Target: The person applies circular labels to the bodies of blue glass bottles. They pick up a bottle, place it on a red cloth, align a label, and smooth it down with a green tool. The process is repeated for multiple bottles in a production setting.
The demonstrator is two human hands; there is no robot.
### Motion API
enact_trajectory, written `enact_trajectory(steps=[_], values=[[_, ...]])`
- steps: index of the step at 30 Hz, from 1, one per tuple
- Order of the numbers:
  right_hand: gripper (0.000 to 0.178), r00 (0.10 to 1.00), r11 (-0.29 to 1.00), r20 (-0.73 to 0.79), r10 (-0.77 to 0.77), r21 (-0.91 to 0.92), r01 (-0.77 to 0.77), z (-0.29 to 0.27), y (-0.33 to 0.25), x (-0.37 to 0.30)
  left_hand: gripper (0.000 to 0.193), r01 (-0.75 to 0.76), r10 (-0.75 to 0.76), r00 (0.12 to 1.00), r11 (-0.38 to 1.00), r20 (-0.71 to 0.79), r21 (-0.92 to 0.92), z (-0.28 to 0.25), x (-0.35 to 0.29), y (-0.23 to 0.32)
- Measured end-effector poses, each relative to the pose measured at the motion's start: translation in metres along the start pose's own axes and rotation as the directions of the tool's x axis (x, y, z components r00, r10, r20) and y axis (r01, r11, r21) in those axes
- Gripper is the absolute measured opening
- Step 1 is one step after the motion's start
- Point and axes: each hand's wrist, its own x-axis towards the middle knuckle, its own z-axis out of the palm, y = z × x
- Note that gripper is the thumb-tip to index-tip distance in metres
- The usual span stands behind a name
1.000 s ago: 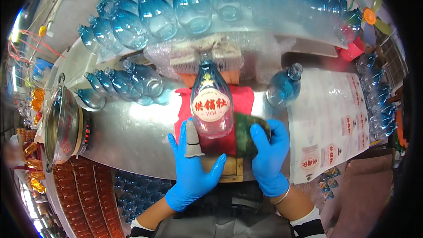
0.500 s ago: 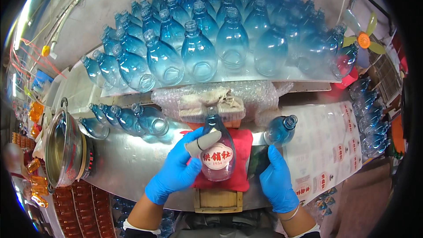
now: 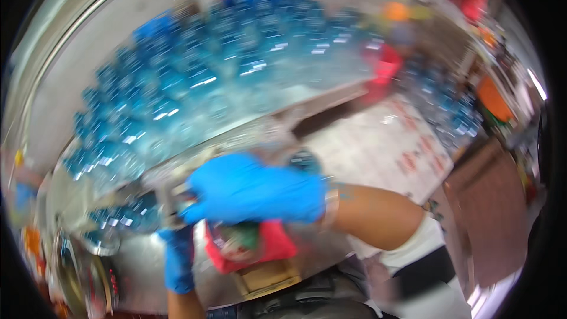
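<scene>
Motion smears most of the view. My right hand [image 3: 248,192], in a blue glove, reaches across to the left, its fingertips close to the fingers of my left hand [image 3: 178,263]. The left hand is also blue-gloved and upright, with something greyish at its fingertips. Both hands' fingers are too blurred to show whether they hold anything. Below the right hand, a clear bottle [image 3: 236,253] rests on a red cloth [image 3: 277,248], partly covered by a green patch. A wooden block [image 3: 269,279] is under the cloth's near side. Another blue bottle [image 3: 304,162] stands just beyond the right glove.
Rows of blue glass bottles [image 3: 201,77] fill a raised shelf at the back. A few more bottles [image 3: 127,215] are at the left, near a round pot [image 3: 71,272]. At the right lies a printed white sheet [image 3: 378,142], with bottles [image 3: 443,103] beyond and an orange-hubbed fan [image 3: 397,12].
The view has swung right. My right hand has crossed leftward toward my left hand. My left hand has left the labelled bottle, and the bottle on the red cloth now shows a green patch.
</scene>
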Motion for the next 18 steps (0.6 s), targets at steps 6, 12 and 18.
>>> enact_trajectory(steps=[6,12,18], values=[[0.009,0.841,0.975,-0.531,-0.104,-0.222,-0.019,0.061,-0.016,-0.080,0.048,0.109,-0.012,0.966,0.925,-0.257,0.365,-0.033,0.031,0.009],[0.014,0.547,0.996,-0.834,0.075,0.086,-0.006,0.030,-0.059,-0.285,0.059,-0.074,0.136,0.989,0.801,-0.060,0.594,0.088,0.017,0.091],[0.015,-0.085,0.643,-0.837,0.541,0.476,-0.600,0.084,-0.053,-0.492,0.057,-0.571,0.219,0.815,0.149,0.536,0.807,0.189,0.025,0.102]])
